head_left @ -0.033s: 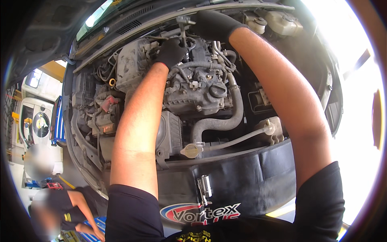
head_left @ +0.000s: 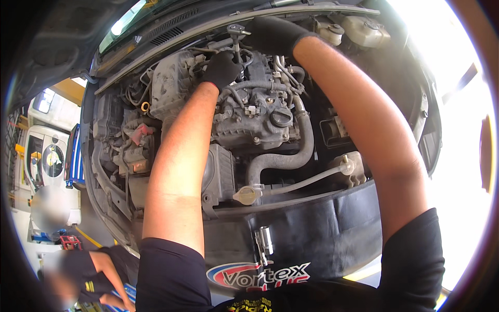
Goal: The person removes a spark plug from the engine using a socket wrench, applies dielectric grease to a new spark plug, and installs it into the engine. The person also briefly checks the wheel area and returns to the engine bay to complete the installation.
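Note:
A ratchet (head_left: 237,30) with a long extension bar (head_left: 237,50) stands upright over the far part of the engine. My right hand (head_left: 274,35), in a black glove, is closed round the ratchet's handle, which it mostly hides. Beside the lower part of the bar my black-gloved left hand (head_left: 223,69) is closed, its fingers against the bar. The bar's lower end goes down among hoses behind the engine cover (head_left: 252,122), and what it meets there is hidden.
A black fender cover (head_left: 322,223) drapes the car's front edge, with chrome socket pieces (head_left: 265,240) lying on it. A thick hose (head_left: 283,158) curves before the engine; the radiator cap (head_left: 246,195) sits nearer. At lower left another person (head_left: 78,275) bends by blue equipment.
The ratchet's head has turned a little, and my right hand has shifted slightly down with it. My left hand stays at the bar. The other person has moved a little.

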{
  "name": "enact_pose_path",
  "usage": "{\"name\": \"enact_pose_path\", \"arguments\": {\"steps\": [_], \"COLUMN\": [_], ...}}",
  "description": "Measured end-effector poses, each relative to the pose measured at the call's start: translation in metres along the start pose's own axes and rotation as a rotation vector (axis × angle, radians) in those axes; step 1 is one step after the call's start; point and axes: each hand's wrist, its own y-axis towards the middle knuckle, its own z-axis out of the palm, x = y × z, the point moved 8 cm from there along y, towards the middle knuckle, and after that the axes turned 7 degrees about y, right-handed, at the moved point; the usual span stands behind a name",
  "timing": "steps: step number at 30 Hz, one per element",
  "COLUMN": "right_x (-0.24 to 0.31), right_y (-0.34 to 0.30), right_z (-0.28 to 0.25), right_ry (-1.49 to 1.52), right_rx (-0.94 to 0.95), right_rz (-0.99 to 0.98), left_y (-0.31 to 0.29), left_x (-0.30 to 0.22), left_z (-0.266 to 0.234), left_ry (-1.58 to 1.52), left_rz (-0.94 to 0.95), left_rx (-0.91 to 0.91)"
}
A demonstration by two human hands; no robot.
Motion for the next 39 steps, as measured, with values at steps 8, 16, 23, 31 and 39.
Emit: {"name": "enact_pose_path", "arguments": {"steps": [8, 16, 23, 31, 39], "right_x": [0.014, 0.051, 0.002, -0.015, 0.01], "right_y": [0.014, 0.008, 0.009, 0.014, 0.022], "right_z": [0.063, 0.096, 0.111, 0.116, 0.121], "right_ry": [-0.052, 0.175, -0.12, 0.109, -0.088], "right_rx": [0.212, 0.041, -0.012, 0.067, 0.195], "right_rz": [-0.133, -0.116, -0.086, 0.059, -0.13], "left_y": [-0.011, -0.09, -0.058, -0.072, -0.091], "left_x": [0.017, 0.013, 0.028, -0.002, -0.072], "left_z": [-0.027, -0.044, -0.075, -0.057, -0.026], "left_ry": [-0.411, -0.87, 0.292, 0.499, 0.197], "left_rz": [-0.231, -0.395, 0.102, 0.081, -0.179], "left_rx": [-0.117, 0.249, 0.123, 0.211, 0.238]}}
